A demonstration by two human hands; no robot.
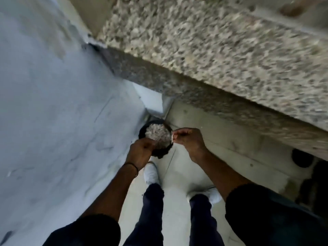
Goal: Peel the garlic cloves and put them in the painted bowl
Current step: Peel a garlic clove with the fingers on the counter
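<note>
So the person is standing on a pale tiled floor (175, 210) in a tight corner, with a grey-white wall (53, 86) on the left and a speckled granite bench (213, 50) overhead on the right. A black bin (142, 132) of papery scraps (157, 133) sits by the white shoes (150, 173). The right hand (191, 141) has its fingers pinched on a small pale piece (172, 137) (clove or skin, can't tell) over the bin's rim, while the left hand (141, 153) has fingers curled and I can't tell if they hold anything.
</note>
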